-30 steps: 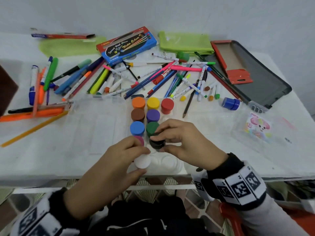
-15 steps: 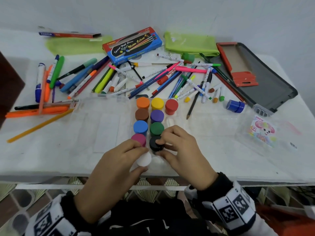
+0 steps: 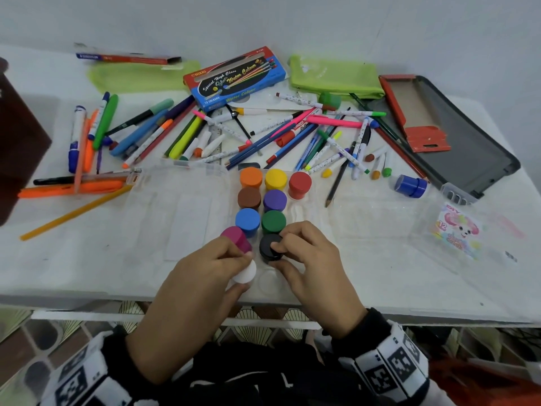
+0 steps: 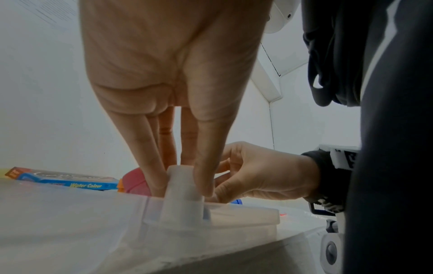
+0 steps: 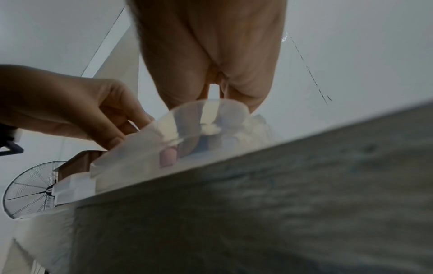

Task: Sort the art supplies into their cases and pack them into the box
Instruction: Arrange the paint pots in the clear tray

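A white table (image 3: 87,259) stands against a pale wall (image 3: 322,24); a fan (image 5: 30,189) stands at far left.

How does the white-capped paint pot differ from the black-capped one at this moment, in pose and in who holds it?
The white-capped pot is held by the left hand; the black-capped pot by the right hand. The white one sits nearest the table edge, in the left column; the black one is one slot further in, in the middle column. Both are small round pots pinched by their caps over the clear tray.
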